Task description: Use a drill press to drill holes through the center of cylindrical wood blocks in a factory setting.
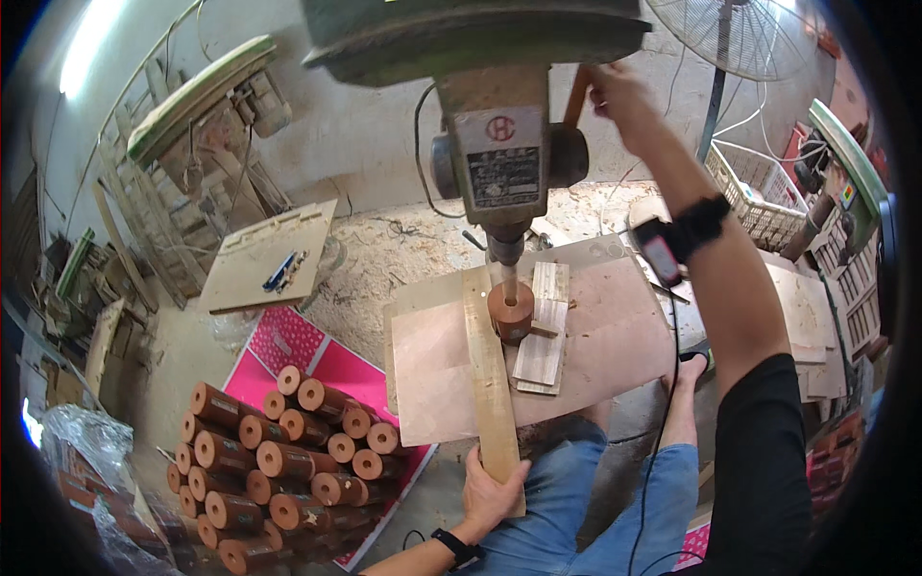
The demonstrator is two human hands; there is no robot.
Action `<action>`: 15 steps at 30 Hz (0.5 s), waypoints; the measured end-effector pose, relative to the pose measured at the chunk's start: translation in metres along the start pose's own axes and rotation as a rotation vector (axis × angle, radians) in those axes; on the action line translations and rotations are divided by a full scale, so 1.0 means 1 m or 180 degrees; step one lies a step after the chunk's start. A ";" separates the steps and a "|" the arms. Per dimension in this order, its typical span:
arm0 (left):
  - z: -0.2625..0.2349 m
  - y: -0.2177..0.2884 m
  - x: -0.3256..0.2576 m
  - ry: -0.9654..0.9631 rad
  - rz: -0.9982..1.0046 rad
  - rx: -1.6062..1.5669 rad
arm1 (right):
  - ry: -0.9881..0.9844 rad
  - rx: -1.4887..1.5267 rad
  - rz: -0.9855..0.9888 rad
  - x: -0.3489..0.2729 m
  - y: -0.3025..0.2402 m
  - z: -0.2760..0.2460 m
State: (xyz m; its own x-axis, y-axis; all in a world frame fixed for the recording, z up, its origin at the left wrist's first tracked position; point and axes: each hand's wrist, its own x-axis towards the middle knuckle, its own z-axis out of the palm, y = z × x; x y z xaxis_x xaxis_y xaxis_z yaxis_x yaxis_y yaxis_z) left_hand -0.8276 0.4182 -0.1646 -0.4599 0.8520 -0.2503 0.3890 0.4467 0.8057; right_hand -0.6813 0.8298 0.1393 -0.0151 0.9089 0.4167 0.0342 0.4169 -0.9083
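Observation:
My left hand point(490, 494) is closed round the near end of a long flat wooden strip point(492, 384), just above my knee. The strip's far part lies along the left side of a reddish-brown wooden cylinder point(511, 326). Stacked pale wood pieces point(547, 331) sit at the cylinder's right, with a small peg between. A drill press point(504, 115) stands over it, its bit point(510, 276) reaching down to the cylinder's top; how deep it sits I cannot tell. Up at the right of the machine, my right hand point(618, 91) grips the brown feed handle point(576, 96).
A cardboard-like sheet point(615, 336) covers the drill table. Several drilled brown cylinders point(283, 461) are piled at lower left on a pink sheet point(274, 350). Another board point(264, 254) holds a blue tool. Sawdust covers the area behind. A crate point(764, 192) and fan point(735, 34) stand right.

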 end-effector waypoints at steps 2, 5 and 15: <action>0.000 -0.001 0.003 0.0090 0.0566 0.0824 | 0.0196 -0.0147 0.0434 0.007 0.036 0.009; -0.021 -0.021 0.017 0.0490 0.1369 0.1112 | 0.0386 -0.0262 0.0287 -0.005 0.033 0.007; -0.115 -0.018 0.100 0.1638 0.0739 0.2363 | -0.0850 -0.0908 0.1160 -0.208 0.057 -0.107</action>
State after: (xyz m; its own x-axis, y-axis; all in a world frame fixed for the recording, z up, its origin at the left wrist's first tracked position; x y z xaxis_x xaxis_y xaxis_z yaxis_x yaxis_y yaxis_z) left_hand -0.9725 0.4640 -0.1425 -0.5347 0.7952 0.2858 0.8446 0.4918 0.2118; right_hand -0.5697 0.6646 0.0050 -0.2041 0.9788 0.0182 0.3546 0.0912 -0.9306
